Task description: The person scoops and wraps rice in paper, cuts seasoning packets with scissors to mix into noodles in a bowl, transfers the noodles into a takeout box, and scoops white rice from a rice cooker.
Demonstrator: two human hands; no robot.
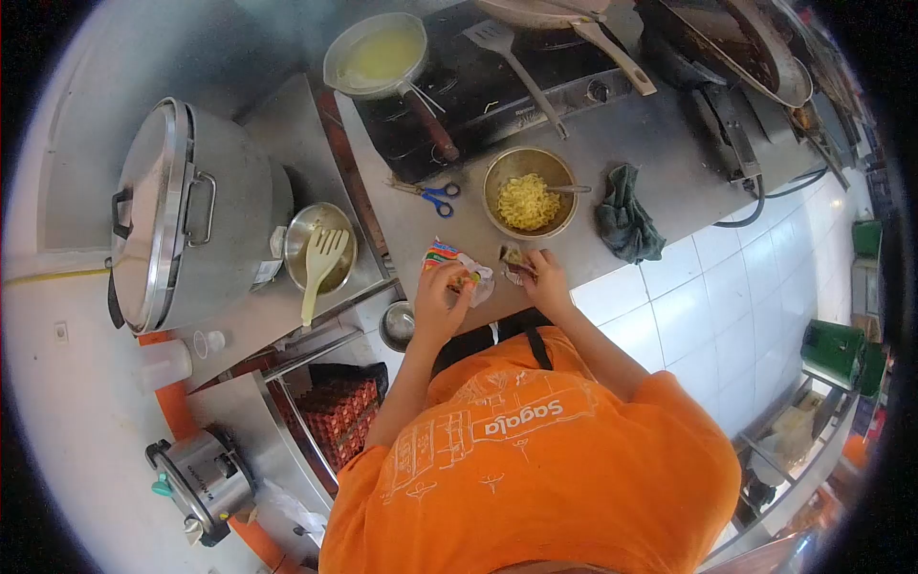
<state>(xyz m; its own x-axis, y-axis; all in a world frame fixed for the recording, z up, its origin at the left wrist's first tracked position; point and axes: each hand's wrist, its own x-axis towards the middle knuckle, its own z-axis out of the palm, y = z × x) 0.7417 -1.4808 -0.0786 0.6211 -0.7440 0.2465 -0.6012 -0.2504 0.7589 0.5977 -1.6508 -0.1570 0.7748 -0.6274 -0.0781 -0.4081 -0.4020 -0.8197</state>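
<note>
Left hand (446, 295): curled at crumpled, colourful wrapper (443, 253); can't tell its grip
Right hand (545, 283): pinching small brown packet (514, 260)
Ahead: round metal bowl (535, 164)

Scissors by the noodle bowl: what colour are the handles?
The handles are blue, seen in the head view.

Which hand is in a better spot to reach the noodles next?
Probably the right hand. It's closer to the noodles, with a small sachet in its fingers. The left hand is farther away, over by the colourful wrapper.
</note>
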